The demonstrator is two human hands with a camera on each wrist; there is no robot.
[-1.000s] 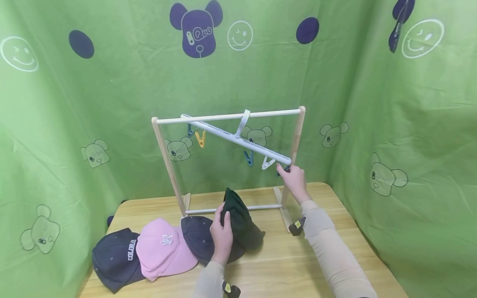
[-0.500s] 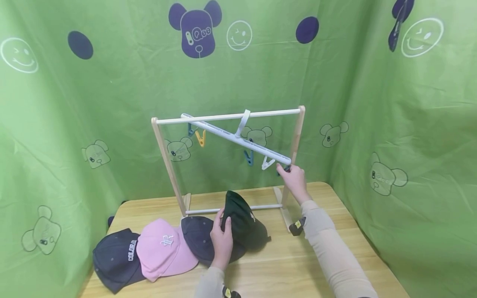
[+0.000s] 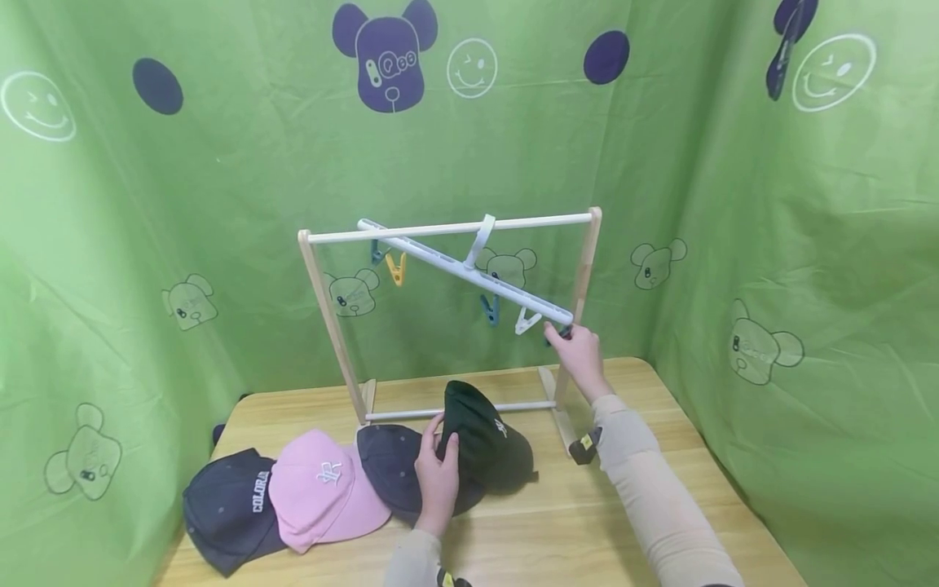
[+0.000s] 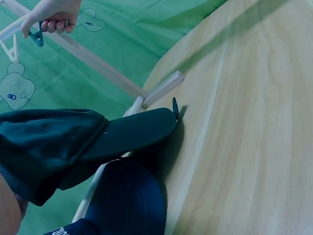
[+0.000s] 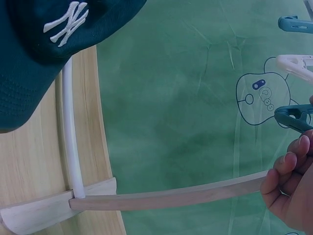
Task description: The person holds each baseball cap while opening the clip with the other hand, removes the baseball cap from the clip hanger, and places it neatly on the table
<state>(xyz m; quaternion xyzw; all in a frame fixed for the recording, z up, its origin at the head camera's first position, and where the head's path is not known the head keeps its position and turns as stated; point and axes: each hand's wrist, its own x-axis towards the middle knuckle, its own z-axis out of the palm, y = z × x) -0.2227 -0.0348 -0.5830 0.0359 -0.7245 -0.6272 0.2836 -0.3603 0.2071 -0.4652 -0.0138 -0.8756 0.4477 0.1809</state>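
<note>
My left hand [image 3: 438,483] grips a dark green baseball cap [image 3: 480,436] by its edge, thumb on the near side. The cap's white embroidered letters [image 5: 67,23] face the right wrist camera, and its brim [image 4: 139,129] points toward the table. At the low right end of a white clip hanger [image 3: 449,262], my right hand [image 3: 579,359] pinches a dark blue clip [image 5: 292,117]. The hanger hangs tilted by its hook from the rack's top bar. A white clip [image 3: 526,320], a blue clip [image 3: 490,310] and a yellow clip [image 3: 396,269] dangle from it.
A wooden rack [image 3: 332,326] stands at the back of the table [image 3: 587,522]. In an overlapping row at the left lie a dark cap with white lettering [image 3: 223,497], a pink cap [image 3: 315,489] and a navy cap [image 3: 389,461]. Green curtains [image 3: 242,179] enclose the table.
The green cap has come down slightly and turned to the right, bringing its white letters into the head view. My right hand stays at the clip.
</note>
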